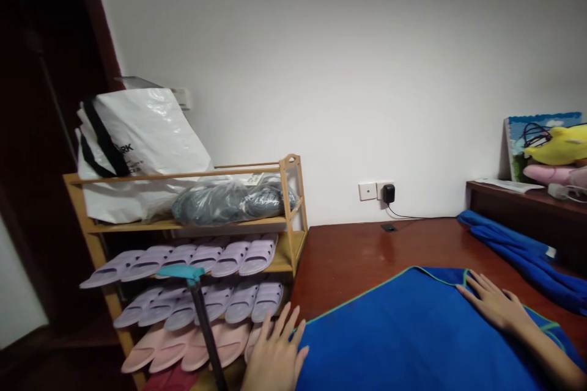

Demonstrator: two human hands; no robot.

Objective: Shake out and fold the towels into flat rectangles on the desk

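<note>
A blue cloth with green edging (pixel 389 330) lies spread over the near part of a reddish-brown table (pixel 348 256). It looks like a garment or apron, but its lower part runs out of view. My left hand (pixel 275 348) is at the cloth's left corner, fingers stretched out and spread. On the upper right edge of the cloth rests my right hand (pixel 498 305), flat with fingers extended. Neither hand grips anything. Beside the right hand, more green trim shows on a folded part of the cloth.
Left of the table stands a wooden rack (pixel 293 220) with rows of slippers (pixel 229 256), a white bag (pixel 151 134) and a plastic-wrapped grey bundle (pixel 229 198). A teal-topped pole (pixel 206 324) stands before it. Another blue cloth (pixel 513 250) lies back right, below a shelf (pixel 499 195) holding a yellow plush (pixel 559 145).
</note>
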